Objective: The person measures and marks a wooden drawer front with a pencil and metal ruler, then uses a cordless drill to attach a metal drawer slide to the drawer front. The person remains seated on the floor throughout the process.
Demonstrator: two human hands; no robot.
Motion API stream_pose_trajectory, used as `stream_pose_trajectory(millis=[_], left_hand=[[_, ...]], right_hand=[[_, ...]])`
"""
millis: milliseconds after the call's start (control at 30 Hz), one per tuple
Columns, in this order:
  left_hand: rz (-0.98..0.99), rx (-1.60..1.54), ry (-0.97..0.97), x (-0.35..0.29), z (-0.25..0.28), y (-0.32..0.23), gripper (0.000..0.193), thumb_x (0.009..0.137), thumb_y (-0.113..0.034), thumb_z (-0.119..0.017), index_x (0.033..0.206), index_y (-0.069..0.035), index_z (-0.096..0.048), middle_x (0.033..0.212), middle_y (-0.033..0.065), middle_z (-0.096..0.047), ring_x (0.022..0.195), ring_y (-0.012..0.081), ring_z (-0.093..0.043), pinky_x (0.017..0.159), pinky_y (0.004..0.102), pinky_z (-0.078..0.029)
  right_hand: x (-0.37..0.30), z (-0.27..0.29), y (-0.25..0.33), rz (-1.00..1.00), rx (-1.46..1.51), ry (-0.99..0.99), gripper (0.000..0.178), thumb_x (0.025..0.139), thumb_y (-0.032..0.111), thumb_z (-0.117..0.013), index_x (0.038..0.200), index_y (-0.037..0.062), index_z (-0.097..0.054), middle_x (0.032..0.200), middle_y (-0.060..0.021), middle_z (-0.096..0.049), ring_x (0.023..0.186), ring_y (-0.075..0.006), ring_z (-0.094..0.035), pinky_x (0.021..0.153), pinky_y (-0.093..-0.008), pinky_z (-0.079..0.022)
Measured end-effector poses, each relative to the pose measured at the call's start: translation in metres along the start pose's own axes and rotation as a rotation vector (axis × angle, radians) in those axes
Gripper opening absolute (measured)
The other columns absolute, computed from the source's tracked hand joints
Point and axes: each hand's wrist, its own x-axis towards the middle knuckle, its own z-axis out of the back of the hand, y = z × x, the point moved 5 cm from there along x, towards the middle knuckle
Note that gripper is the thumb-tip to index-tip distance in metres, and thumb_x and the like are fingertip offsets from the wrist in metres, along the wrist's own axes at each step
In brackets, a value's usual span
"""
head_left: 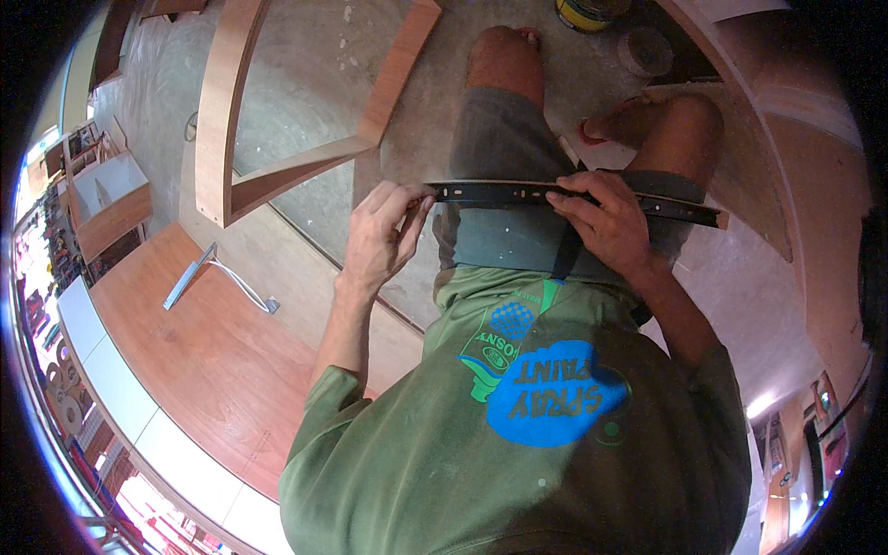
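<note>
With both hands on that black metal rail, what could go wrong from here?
The left hand holds the black metal rail only by its end, in a fingertip pinch, so that end might slip free.

The rail runs on well past the right hand; that free end could dip or swing if the grip loosens.

The wooden frame is close beyond the left hand, so a careless swing of the rail might knock it.

A rail point(495, 192) crosses above the person's lap point(513, 239), left hand point(384, 227) at its left end, right hand point(609, 220) farther along. Ahead and left is a frame point(220, 129); nearer, also left, a corded bar point(189, 278) lies on a panel point(199, 356).
</note>
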Motion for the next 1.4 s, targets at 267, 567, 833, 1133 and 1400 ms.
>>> stream_pose_trajectory(millis=[267,567,833,1133,1400], left_hand=[[0.012,-0.01,0.004,0.0,0.0,-0.002,0.009,0.09,-0.002,-0.073,0.099,-0.003,-0.07,0.084,0.0139,-0.064,0.074,0.0327,-0.063,0.065,0.0423,-0.05],[0.055,-0.043,-0.03,-0.005,0.0,0.001,0.011,0.089,0.0,-0.073,0.099,-0.002,-0.07,0.083,0.0136,-0.065,0.073,0.0307,-0.064,0.065,0.04,-0.05],[0.019,-0.074,-0.198,-0.001,0.016,0.0,0.025,0.087,-0.001,-0.075,0.112,-0.004,-0.071,0.094,0.0115,-0.072,0.082,0.029,-0.066,0.075,0.038,-0.053],[-0.214,-0.052,0.14,0.026,-0.052,-0.04,0.049,0.082,-0.009,-0.081,0.127,-0.007,-0.064,0.103,0.0128,-0.07,0.09,0.032,-0.064,0.081,0.0442,-0.052],[-0.24,-0.049,0.169,0.041,-0.074,-0.047,0.046,0.082,-0.008,-0.081,0.124,-0.006,-0.063,0.1,0.0125,-0.067,0.084,0.0313,-0.06,0.076,0.0423,-0.051]], right_hand=[[-0.001,0.0,0.001,-0.012,0.003,0.007,0.029,0.082,0.01,-0.075,0.11,0.0167,-0.077,0.112,-0.0042,-0.068,0.107,-0.0252,-0.067,0.094,-0.042,-0.053],[-0.001,0.002,0.001,0.004,0.006,-0.01,0.031,0.081,0.009,-0.075,0.111,0.0165,-0.077,0.111,-0.0044,-0.068,0.106,-0.0253,-0.067,0.093,-0.0414,-0.054],[0.0,0.003,0.003,0.01,0.027,-0.048,0.027,0.08,0.006,-0.08,0.106,0.0133,-0.078,0.11,-0.004,-0.07,0.105,-0.0255,-0.067,0.091,-0.0382,-0.054],[-0.002,0.003,0.003,0.017,-0.003,-0.031,0.019,0.084,0.017,-0.073,0.103,0.0168,-0.078,0.109,-0.0027,-0.069,0.105,-0.024,-0.066,0.095,-0.0401,-0.052],[-0.015,0.004,-0.011,0.037,-0.005,-0.022,0.032,0.083,0.015,-0.062,0.113,0.0158,-0.074,0.117,-0.0029,-0.066,0.115,-0.0239,-0.062,0.103,-0.0399,-0.049]])
